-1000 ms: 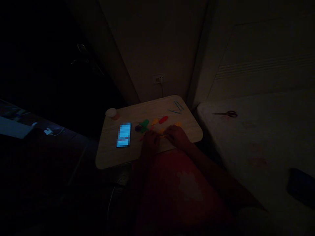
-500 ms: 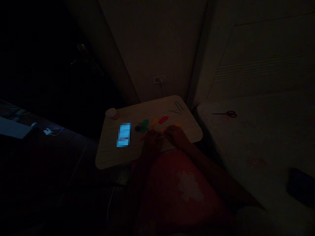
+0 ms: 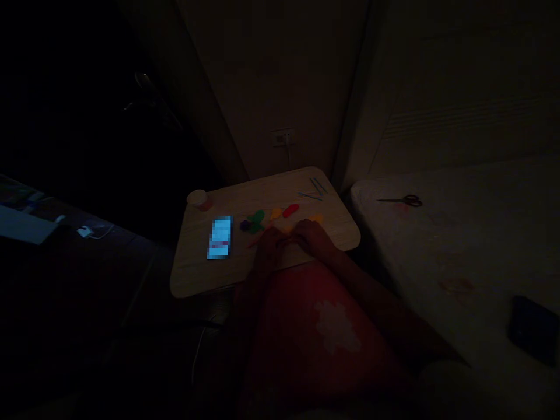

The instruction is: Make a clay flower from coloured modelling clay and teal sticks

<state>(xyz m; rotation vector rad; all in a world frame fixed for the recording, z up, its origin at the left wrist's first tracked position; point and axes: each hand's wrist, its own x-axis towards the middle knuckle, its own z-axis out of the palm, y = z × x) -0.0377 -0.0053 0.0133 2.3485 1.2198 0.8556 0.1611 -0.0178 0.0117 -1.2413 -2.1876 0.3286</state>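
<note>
In the dim light, my left hand [image 3: 271, 241] and my right hand [image 3: 310, 234] meet near the front edge of a small wooden-topped table [image 3: 196, 274]. Their fingers are curled close together; what lies between them is too dark to make out. A yellow-orange piece [image 3: 287, 230] shows just beyond the fingertips. Around the hands lie soft-looking coloured pieces: a green one [image 3: 257, 216], a dark blue lump [image 3: 245, 225], a yellow one [image 3: 276, 213], a red oblong [image 3: 290, 210] and an orange one [image 3: 317, 218]. A thin reddish strip [image 3: 254, 241] lies beside my left hand.
A lit phone [image 3: 220, 237] lies on the table's left, with a tub [image 3: 199, 199] behind it. Several thin sticks [image 3: 310, 196] lie at the back right. Scissors [image 3: 405, 200] rest on a pale surface to the right. A wall socket [image 3: 283, 137] holds a plug.
Both hands have shifted slightly and come closer together at the same spot. The pieces on the table look unmoved.
</note>
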